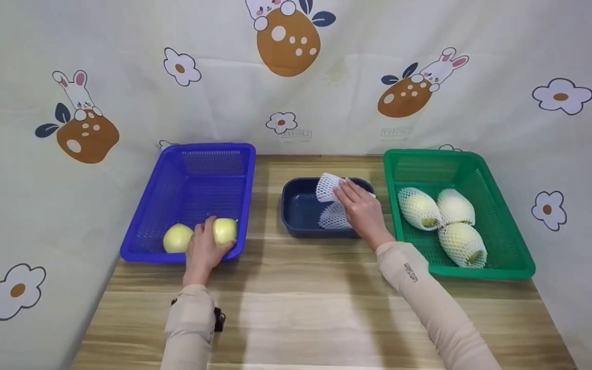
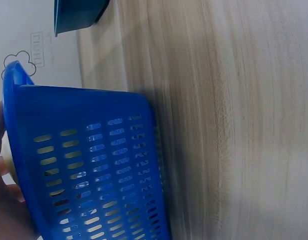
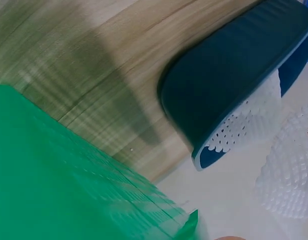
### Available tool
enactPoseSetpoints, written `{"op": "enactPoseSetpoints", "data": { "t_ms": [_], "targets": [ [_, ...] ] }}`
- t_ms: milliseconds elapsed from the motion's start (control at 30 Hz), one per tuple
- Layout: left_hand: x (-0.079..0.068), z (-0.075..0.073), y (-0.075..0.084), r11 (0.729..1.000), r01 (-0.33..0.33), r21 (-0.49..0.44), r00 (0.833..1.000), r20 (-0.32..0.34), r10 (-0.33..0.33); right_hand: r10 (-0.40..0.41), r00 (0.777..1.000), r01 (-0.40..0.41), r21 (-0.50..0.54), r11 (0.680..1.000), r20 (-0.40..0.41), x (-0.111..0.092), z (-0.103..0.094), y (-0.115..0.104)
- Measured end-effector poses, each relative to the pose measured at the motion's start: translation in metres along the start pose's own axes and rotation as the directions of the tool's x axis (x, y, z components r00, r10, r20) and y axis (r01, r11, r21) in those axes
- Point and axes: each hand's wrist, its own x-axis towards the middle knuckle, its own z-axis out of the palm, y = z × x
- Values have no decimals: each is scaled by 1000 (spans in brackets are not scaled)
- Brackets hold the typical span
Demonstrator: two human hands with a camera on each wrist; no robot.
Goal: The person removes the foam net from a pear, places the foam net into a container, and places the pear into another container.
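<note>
Curtained tabletop workplace; kind of room behind cloth not determinable. Creased patterned cloth [image 1: 347, 97], printed with rabbits, brown fruit shapes and flowers, hanging at back and both sides of wood-grain table [image 1: 296, 313]. Along tabletop, three containers in row: blue basket [image 1: 249, 180] with loose pale fruit [image 1: 177, 239], dark tub [image 1: 301, 208] with white foam nets [image 1: 328, 187], green basket [image 1: 506, 213] with netted fruit [image 1: 460, 244]. Cloth print homely in character.
</note>
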Motion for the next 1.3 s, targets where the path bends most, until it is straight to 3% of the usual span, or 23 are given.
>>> {"op": "enactPoseSetpoints", "data": {
  "t_ms": [233, 433, 667, 800, 900, 1033, 1100, 1167, 1300],
  "targets": [
    [10, -2, 0, 998, 48, 42, 992, 114, -52, -64, 998, 64, -30, 997, 27, 1, 15, -15],
    [17, -1, 0, 993, 82, 84, 976, 194, -97, -92, 988, 94, -14, 995, 126, -4, 26, -25],
    [21, -2, 0, 986, 109, 127, 951, 276, -141, -35, 956, 45, -29, 999, 292, -13, 32, -29],
    [23, -3, 2, 982, 113, 151, 939, 308, -155, 35, 919, -21, -38, 999, 393, -15, 30, -29],
    [25, -2, 3, 979, 115, 170, 932, 322, -165, 89, 861, -89, -23, 996, 502, -16, 28, -30],
    [27, -1, 3, 974, 121, 192, 926, 333, -180, 156, 722, -203, -10, 979, 674, -18, 24, -32],
    [28, -1, 3, 972, 122, 201, 923, 337, -186, 179, 646, -247, -19, 969, 742, -18, 23, -32],
    [28, -1, 3, 970, 126, 207, 920, 343, -192, 192, 584, -275, -30, 961, 789, -19, 24, -33],
    [28, -2, 6, 969, 127, 214, 915, 352, -198, 201, 502, -278, -63, 958, 841, -22, 24, -31]
  ]
}}
